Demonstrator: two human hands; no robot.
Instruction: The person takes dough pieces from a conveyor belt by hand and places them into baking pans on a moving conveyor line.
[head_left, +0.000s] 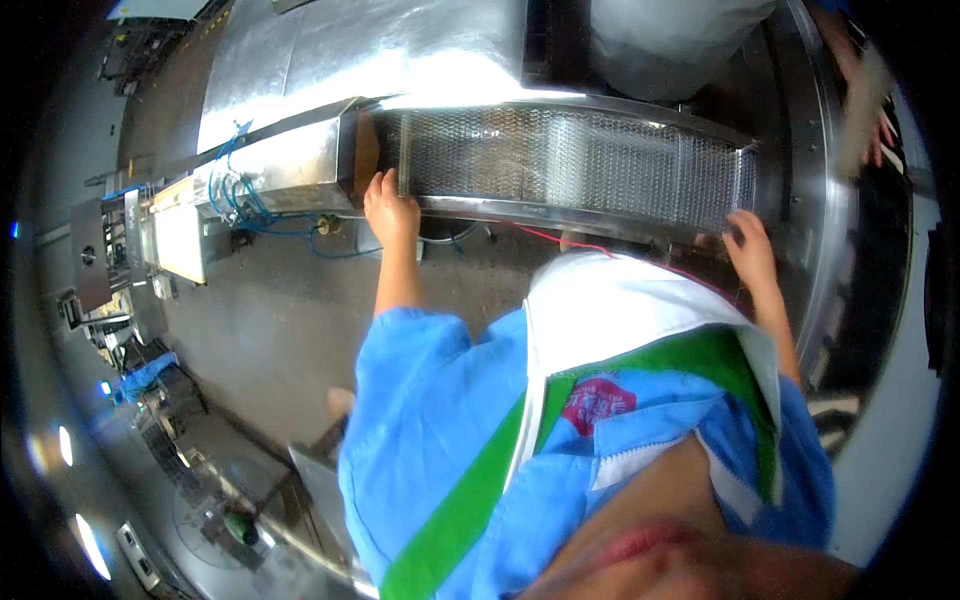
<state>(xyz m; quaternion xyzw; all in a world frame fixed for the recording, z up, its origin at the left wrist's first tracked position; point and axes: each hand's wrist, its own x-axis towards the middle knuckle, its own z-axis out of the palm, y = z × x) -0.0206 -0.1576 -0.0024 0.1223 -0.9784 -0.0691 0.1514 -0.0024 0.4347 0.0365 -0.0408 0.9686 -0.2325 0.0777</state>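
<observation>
A metal mesh conveyor belt runs across in front of me, out of a steel housing on the left. My left hand rests on the belt's near side rail by the housing mouth, its fingers stretched over the edge. At the belt's right end, my right hand is beside the near corner. Its thumb and fingers are slightly bent and apart, with nothing seen between them. Whether the right fingertips touch the frame, I cannot tell. No loose item shows on the mesh.
Blue hoses hang about the housing, and a red cord runs below the near rail. Beyond the belt are a steel table and a large whitish rounded thing. Another person's hand shows at the far right.
</observation>
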